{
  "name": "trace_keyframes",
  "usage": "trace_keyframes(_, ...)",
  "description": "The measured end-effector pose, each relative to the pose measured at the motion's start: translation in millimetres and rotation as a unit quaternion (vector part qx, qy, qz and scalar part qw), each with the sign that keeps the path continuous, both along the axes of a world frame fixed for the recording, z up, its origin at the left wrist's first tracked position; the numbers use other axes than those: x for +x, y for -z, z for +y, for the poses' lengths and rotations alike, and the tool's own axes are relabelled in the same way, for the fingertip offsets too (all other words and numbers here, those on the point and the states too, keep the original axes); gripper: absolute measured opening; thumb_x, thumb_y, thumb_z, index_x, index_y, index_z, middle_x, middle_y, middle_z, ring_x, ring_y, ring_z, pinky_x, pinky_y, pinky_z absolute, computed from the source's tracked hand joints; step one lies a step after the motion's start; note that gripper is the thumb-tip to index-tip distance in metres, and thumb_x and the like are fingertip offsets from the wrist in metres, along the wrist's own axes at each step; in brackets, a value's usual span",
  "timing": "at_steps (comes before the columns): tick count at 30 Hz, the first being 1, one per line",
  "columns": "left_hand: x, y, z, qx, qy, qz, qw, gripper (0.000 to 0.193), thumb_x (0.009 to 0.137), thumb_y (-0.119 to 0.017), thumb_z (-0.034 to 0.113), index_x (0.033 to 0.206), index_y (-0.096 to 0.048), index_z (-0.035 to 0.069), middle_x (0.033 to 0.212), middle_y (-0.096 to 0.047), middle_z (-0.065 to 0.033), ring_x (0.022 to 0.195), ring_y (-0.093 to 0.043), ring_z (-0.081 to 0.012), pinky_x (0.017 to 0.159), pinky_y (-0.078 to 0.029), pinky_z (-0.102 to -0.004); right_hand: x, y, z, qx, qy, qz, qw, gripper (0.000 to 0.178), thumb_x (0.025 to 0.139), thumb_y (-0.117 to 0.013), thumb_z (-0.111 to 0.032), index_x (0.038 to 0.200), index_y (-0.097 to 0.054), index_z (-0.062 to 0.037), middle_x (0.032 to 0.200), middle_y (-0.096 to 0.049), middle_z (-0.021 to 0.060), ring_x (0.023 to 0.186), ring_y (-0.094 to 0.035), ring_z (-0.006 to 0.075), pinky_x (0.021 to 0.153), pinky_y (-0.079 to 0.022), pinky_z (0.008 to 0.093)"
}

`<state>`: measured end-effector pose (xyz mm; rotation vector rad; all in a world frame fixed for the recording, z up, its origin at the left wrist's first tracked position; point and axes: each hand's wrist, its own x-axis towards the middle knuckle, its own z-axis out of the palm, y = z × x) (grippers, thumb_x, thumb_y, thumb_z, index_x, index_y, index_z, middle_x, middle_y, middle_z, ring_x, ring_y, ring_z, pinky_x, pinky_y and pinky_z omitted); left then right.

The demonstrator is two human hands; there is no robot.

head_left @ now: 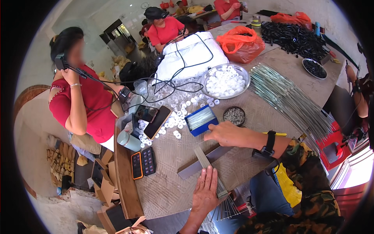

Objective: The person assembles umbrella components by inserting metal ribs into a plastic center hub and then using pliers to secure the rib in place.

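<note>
At the lower middle of the frame, rests the left hand (pixel 205 193) flat and unclenched, with fingers side by side, on a narrow bundle of thin metal rods (pixel 201 156) lying across a grey metal bar (pixel 189 168) on the desk (pixel 167 195). At the centre, curls the right hand (pixel 226 134) over the right end of the bar, just beside a blue box (pixel 202 130) of pale slender pieces; cannot tell whether pinched on anything.

Left of centre, shows two dark phones lying near loose white rings (pixel 178 117). Below these, shows an orange-framed device (pixel 137 165) beside a black case (pixel 148 160) with a grid of squares; cannot read markings on either at this size. At the upper middle, shows a metal plate (pixel 246 82) heaped with white rings, near a white sack (pixel 191 56) crossed by black cables. At the upper right, shows a bottle (pixel 256 21) with a yellowish band, too small to read. Likewise cannot read the dial of a round wall clock (pixel 145 5) at the top.
</note>
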<state>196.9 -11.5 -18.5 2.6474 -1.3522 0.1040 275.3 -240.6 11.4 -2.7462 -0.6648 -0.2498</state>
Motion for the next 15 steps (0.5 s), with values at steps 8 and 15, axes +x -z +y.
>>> trace_keyframes(8, 1, 1, -2, -0.006, 0.006, -0.001, 1.000, 0.095, 0.060, -0.070, 0.050, 0.130, -0.030, 0.000, 0.136, -0.028, -0.0185, 0.126, -0.028, -0.0319, 0.101, -0.029, -0.0369, 0, 1, -8, 0.016, -0.010, -0.013, 1.000, 0.035, 0.070, -0.053, -0.002, 0.101, -0.058, -0.0169, 0.089, -0.052, 0.0141, 0.067, -0.059, 0.0326, 0.053, -0.045, 0.0411)
trace_keyframes(15, 0, 0, 0, 0.003, 0.006, 0.001, 1.000, 0.097, 0.061, -0.069, 0.052, 0.132, -0.028, 0.000, 0.137, -0.025, -0.0187, 0.127, -0.027, -0.0317, 0.101, -0.028, -0.0369, -1, 1, -7, -0.007, -0.016, -0.022, 1.000, 0.035, 0.071, -0.052, -0.002, 0.101, -0.058, -0.0196, 0.088, -0.052, 0.0128, 0.066, -0.059, 0.0316, 0.053, -0.045, 0.0408)
